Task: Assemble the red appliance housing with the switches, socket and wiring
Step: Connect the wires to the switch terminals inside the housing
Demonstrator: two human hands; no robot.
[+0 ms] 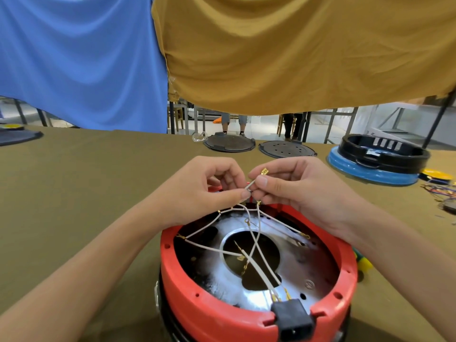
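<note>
Overhead, a white lead [249, 186] is pinched by both the left hand [212, 187] and right hand [293, 186].
Its brass spade terminal [264, 172] is best kept straight and untangled above the red housing [222, 314].

Blue cloth [81, 58] and mustard cloth [296, 50] hang above the olive-covered table [86, 169].

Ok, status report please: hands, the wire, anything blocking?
Both hands pinch one white wire, left hand, right hand. Brass terminal free, above red housing. Other wires cross inside; nothing blocking.
</note>
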